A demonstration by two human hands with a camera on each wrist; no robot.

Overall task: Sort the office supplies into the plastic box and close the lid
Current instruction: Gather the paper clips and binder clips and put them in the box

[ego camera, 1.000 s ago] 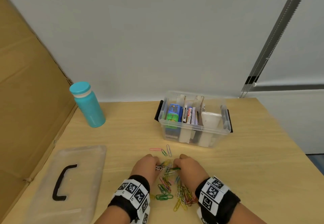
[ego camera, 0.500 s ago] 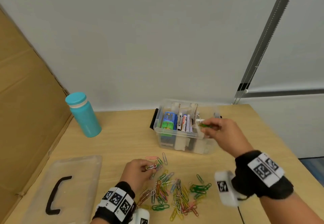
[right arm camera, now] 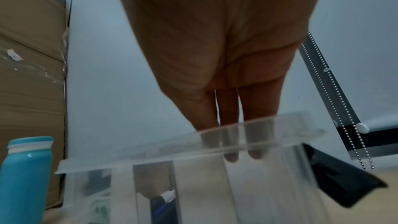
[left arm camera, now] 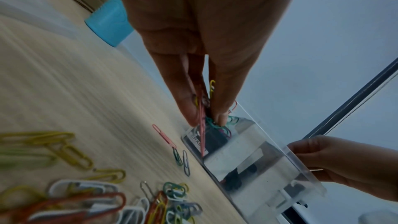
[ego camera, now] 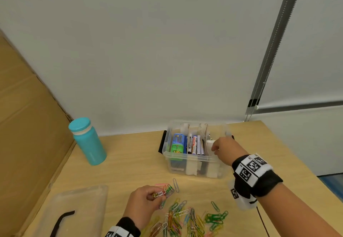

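The table (ego camera: 130, 155) carried a clear lid (ego camera: 74, 209) at its near left corner, cut off by the frame, a teal bottle (ego camera: 88, 142) by its left edge, and the open plastic box (ego camera: 193, 164) toward its far edge, its markers' labels too small to read. The right hand (ego camera: 225, 148) reached over the box's right compartment, fingers straight, fingertips blurred behind the rim. The left hand (ego camera: 143, 202) pinched several paper clips (ego camera: 161, 193) above the loose pile (ego camera: 189, 220) at the near edge.

One box (ego camera: 194, 164), one lid (ego camera: 78, 205), one bottle (ego camera: 89, 144)
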